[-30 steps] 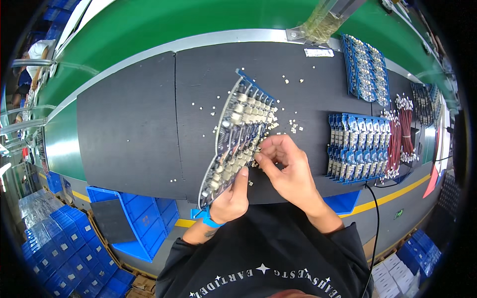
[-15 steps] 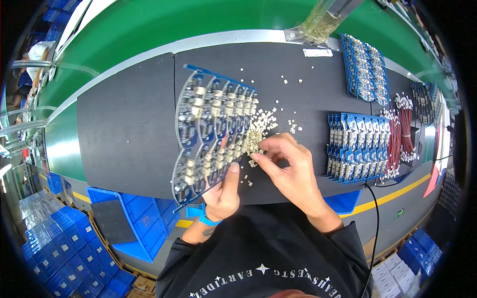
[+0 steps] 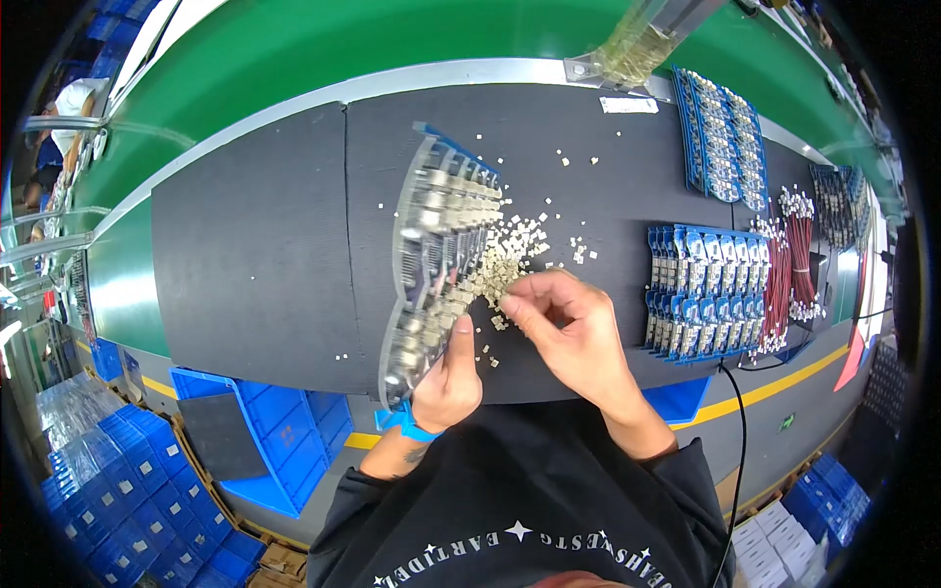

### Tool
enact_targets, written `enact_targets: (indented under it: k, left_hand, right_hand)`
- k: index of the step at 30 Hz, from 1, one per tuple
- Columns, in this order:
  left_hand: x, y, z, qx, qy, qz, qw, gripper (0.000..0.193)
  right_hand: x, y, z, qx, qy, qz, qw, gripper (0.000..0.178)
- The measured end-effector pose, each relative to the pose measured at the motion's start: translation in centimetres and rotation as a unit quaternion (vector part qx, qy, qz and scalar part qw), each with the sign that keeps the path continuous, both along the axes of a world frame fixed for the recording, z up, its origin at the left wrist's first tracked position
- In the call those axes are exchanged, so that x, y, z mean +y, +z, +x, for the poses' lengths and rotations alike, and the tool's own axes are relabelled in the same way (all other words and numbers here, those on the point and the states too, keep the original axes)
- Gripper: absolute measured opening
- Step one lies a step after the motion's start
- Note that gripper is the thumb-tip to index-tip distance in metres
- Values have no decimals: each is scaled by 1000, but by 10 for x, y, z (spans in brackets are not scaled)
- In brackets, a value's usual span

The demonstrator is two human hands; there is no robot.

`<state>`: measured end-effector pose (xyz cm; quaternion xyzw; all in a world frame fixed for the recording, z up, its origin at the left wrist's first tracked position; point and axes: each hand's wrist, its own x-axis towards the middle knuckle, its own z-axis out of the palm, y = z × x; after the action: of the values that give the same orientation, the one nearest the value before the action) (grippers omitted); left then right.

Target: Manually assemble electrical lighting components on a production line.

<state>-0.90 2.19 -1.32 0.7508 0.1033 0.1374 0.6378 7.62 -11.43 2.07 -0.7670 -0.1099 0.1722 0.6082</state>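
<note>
A: What does the left hand (image 3: 449, 387) have?

B: It grips the near end of a panel of blue circuit boards (image 3: 423, 245), thumb on top. The panel is tilted, just left of the pile of small white connectors (image 3: 517, 238); with the blur, I can't say whether its edge touches the pile.

A: And the right hand (image 3: 576, 328)?

B: At the pile's near right edge, thumb and forefinger close together, other fingers curled. I cannot tell whether a connector is pinched between them.

A: Any containers?

B: A ribbed blue plastic crate (image 3: 294, 446) sits lower down, left of the pile and nearer the person; I can't make out any contents. Farther left of the pile are stacked blue bins (image 3: 147, 490) with pale labels, their insides hidden.

A: Right of the pile?

B: Upright rows of circuit boards (image 3: 706, 294), then bundled dark-red wires (image 3: 802, 269) with white plugs.
</note>
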Motion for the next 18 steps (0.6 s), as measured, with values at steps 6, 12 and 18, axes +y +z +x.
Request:
enact_targets:
  k: [6,12,18]
  left_hand:
    - [1,-5,12,-132,-37,95,986,39]
    - [-3,-3,2,-5,36,2,999,39]
    - [-6,11,14,-51,-12,31,998,39]
  right_hand:
    - [16,14,-4,166,10,128,978,12]
    - [2,10,-4,108,7,50,993,12]
    - [15,22,-7,143,13,193,971,13]
